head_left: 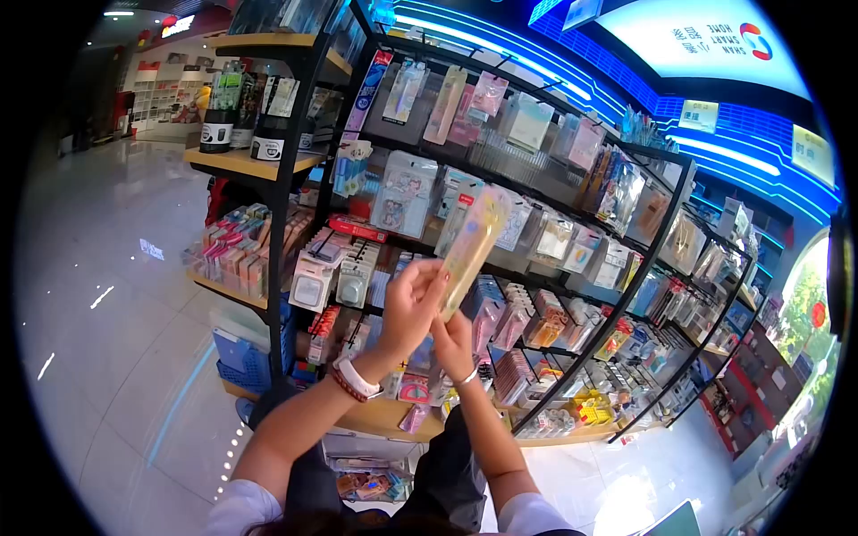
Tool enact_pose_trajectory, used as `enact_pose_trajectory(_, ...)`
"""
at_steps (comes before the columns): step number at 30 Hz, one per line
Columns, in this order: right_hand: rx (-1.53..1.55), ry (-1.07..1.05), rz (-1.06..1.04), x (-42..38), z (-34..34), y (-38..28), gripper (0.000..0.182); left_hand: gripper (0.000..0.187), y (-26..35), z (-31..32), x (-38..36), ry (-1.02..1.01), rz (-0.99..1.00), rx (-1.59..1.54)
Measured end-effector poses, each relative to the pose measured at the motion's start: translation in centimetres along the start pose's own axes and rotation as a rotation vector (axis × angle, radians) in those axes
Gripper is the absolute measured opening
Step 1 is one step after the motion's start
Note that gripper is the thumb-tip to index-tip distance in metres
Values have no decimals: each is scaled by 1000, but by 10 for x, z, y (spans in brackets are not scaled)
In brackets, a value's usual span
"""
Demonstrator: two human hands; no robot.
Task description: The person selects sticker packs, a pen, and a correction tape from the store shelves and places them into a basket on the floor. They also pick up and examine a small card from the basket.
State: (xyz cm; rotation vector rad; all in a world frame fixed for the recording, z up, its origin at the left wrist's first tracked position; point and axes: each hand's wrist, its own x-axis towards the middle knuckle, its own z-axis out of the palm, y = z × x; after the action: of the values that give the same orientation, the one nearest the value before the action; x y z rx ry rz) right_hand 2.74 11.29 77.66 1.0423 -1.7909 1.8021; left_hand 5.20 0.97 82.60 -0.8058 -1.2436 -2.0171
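- Floor stretches off at my far left, pale, tiled and shiny.
- On side shelves next to it I see black containers on one level, pink boxes lower down, and a blue basket near the bottom.
- A black post stands between those and the main rack, where white packs hang in a row just below a red box.
- My left wrist wears a watch with a white band and a reddish-brown bracelet beside it.
- My left hand has its fingers bent, thumb and fingertips pinching the left edge of the packet around its lower half.
- The packet, long, narrow and yellowish, is up in front of the rack, tilted with its top leaning right.
- My right hand is just below, its fingers closed on the packet's bottom end; a pale bracelet circles that wrist.
- Further right, more packs hang in rows from the rack, with yellow packs low down.
- A lit white sign hangs above, at the upper right.
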Motion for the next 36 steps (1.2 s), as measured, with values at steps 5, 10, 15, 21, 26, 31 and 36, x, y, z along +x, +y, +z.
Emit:
enact_pose_trajectory(5, 33, -218, 14, 95, -12, -31, 23, 26, 13, -6, 75, -92, 145, 131)
enact_pose_trajectory(10, 214, -190, 48, 186, -5, -40, 24, 32, 3, -13, 172, -125, 244, 413)
enact_pose_trajectory(15, 311, -192, 78, 263, -2, -40, 24, 35, 12, -22, 239, -270, -86, 179)
enact_pose_trajectory(21, 365, -170, 143, 316, 7, -38, 21, 38, 24, -25, 276, -246, -236, -7)
enact_pose_trajectory(26, 360, -120, 180, 325, 7, -35, 20, 39, 20, -24, 287, -219, -297, -27)
enact_pose_trajectory(31, 303, -118, 162, 325, -2, -28, 22, 36, 1, -28, 295, -305, -279, -24)
enact_pose_trajectory(36, 313, -103, 233, 333, -1, -25, 22, 35, 0, -29, 297, -228, -301, 60)
